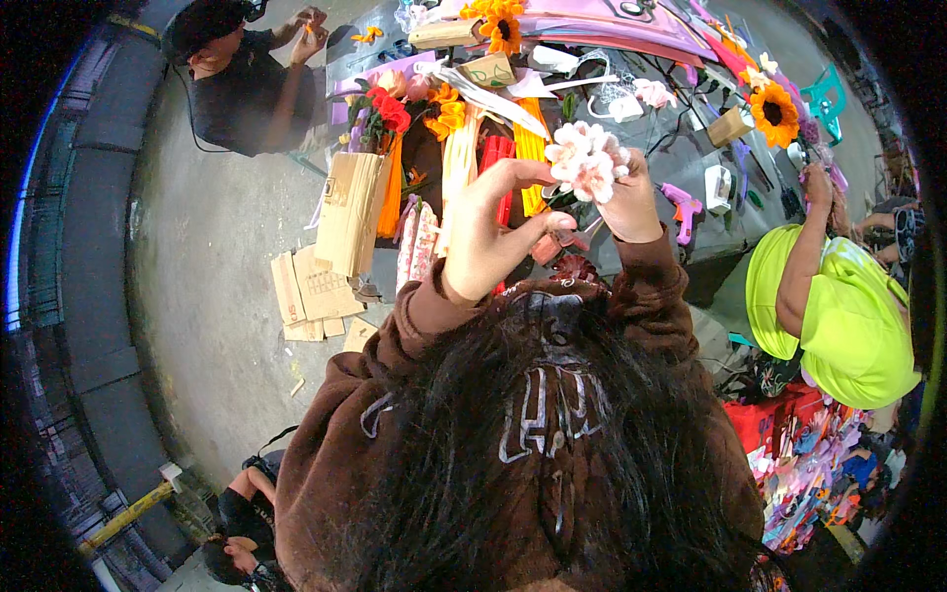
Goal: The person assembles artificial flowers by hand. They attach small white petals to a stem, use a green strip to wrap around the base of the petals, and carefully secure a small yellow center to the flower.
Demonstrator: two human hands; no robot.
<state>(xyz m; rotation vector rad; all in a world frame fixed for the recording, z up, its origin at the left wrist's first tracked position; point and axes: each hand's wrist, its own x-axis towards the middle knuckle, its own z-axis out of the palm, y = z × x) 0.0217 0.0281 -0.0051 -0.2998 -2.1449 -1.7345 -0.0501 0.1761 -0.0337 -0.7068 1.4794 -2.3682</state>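
Note:
A bunch of pale pink and white fuzzy flowers (588, 161) is held over the near part of the table. My right hand (630, 200) grips it from the right, below the blooms. My left hand (497, 226) is at its left side, thumb and forefinger curved apart near the stems; whether they touch a stem I cannot tell. Beneath and beyond lie bundles of yellow (531, 152), red (496, 159) and cream (460, 166) craft stems. Orange flowers (446, 111) and a red flower (390, 109) stand to the left.
A pink glue gun (682, 211) lies right of my hands. Folded cardboard (353, 211) stands at the table's left edge, with cardboard pieces (314, 292) below it. A sunflower (774, 114) is at the right, near a person in a yellow-green shirt (851, 318). Another person (244, 89) works at upper left.

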